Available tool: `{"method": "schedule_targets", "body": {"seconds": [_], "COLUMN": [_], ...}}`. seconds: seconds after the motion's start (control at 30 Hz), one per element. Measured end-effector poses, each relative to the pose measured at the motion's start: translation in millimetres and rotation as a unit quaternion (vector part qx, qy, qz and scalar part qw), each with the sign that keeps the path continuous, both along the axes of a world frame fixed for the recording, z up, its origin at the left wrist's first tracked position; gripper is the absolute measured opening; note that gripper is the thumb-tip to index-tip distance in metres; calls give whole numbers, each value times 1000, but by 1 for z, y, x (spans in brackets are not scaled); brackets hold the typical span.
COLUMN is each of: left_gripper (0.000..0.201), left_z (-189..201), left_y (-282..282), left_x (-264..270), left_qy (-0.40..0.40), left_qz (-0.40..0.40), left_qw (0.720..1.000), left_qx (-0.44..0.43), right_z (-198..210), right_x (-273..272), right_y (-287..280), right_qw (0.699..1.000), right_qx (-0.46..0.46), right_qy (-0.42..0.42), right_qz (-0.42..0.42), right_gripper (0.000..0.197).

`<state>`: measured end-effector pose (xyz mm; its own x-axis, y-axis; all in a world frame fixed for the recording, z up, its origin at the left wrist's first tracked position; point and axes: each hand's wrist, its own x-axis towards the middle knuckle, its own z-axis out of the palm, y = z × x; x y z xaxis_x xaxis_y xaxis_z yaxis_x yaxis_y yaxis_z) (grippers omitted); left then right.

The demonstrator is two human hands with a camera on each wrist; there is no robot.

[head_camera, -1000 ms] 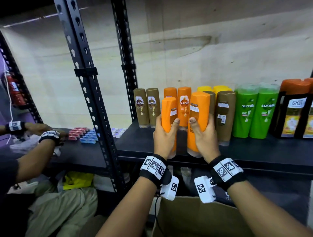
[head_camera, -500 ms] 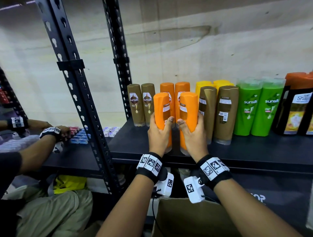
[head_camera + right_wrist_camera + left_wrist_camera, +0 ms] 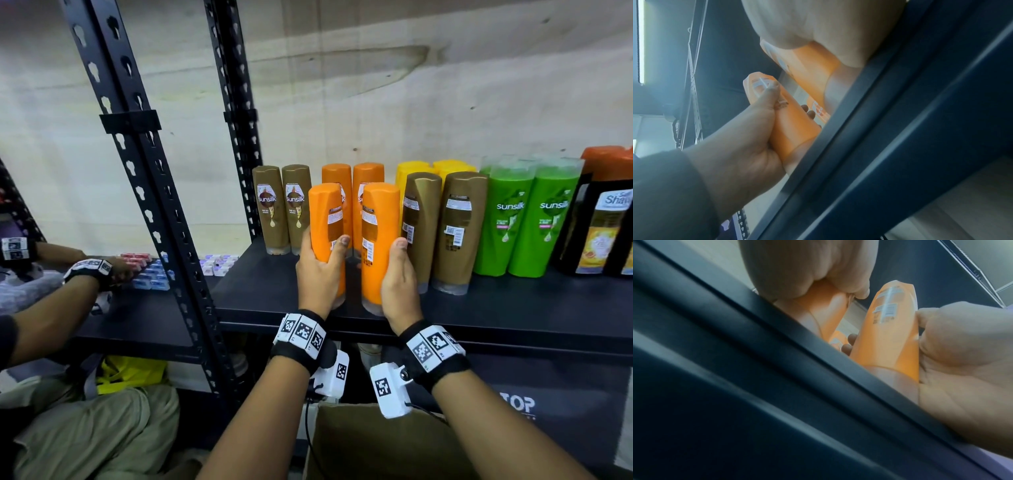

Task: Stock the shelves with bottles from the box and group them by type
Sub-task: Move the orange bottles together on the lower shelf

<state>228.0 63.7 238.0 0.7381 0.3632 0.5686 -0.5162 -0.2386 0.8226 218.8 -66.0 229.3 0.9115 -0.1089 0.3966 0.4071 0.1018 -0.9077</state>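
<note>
Two orange bottles stand side by side near the front of the black shelf (image 3: 513, 308), labels' back side toward me. My left hand (image 3: 318, 270) grips the left orange bottle (image 3: 325, 219) low on its body, thumb across the front. My right hand (image 3: 400, 274) grips the right orange bottle (image 3: 376, 240) the same way. Two more orange bottles (image 3: 337, 174) stand directly behind them. In the left wrist view my left hand (image 3: 807, 272) wraps its bottle (image 3: 818, 308) above the shelf edge. In the right wrist view my right hand (image 3: 818, 24) holds its bottle (image 3: 812, 65).
Brown bottles (image 3: 281, 209) stand left of the orange ones, more brown bottles (image 3: 442, 222) right, then yellow (image 3: 435, 168), green (image 3: 527, 219) and black-orange bottles (image 3: 606, 219). A cardboard box (image 3: 376, 442) sits below. Another person's hand (image 3: 92, 270) handles small boxes (image 3: 147, 270) beyond the rack post (image 3: 154, 192).
Both hands have carried the two orange bottles a little left and farther onto the shelf, in line with the back orange pair. The grips are unchanged.
</note>
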Motion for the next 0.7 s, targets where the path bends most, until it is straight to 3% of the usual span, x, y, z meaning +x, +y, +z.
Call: {"method": "schedule_targets", "body": {"seconds": [0.07, 0.17, 0.23, 0.37, 0.43, 0.5, 0.6, 0.7], "left_gripper": [52, 56, 63, 75, 80, 77, 57, 50], "left_z": [-1, 1, 1, 1, 0, -1, -1, 1], "left_y": [-1, -1, 0, 0, 1, 2, 4, 6], "left_x": [-1, -3, -3, -5, -6, -6, -9, -13], "left_qy": [3, 1, -3, 1, 6, 14, 46, 83], "left_qz": [-1, -3, -4, -21, -32, -39, -64, -92], "left_qw": [1000, 1000, 1000, 1000, 999, 999, 996, 991], "left_qx": [-2, -2, -5, -2, -10, -20, -39, -56], "right_z": [-2, -4, -3, -6, -7, -8, -9, -8], "right_x": [-1, -2, -3, -3, -3, -3, -3, -4], "right_y": [0, 0, 0, 0, 1, 1, 1, 1], "right_qw": [1000, 1000, 999, 993, 989, 987, 986, 987], "right_qx": [5, -13, -33, -94, -118, -134, -134, -133], "right_qy": [7, -7, -26, -63, -68, -64, -63, -57], "right_qz": [3, 5, -3, -29, -50, -61, -74, -75], "right_gripper": [64, 38, 34, 70, 78, 76, 67, 73]}}
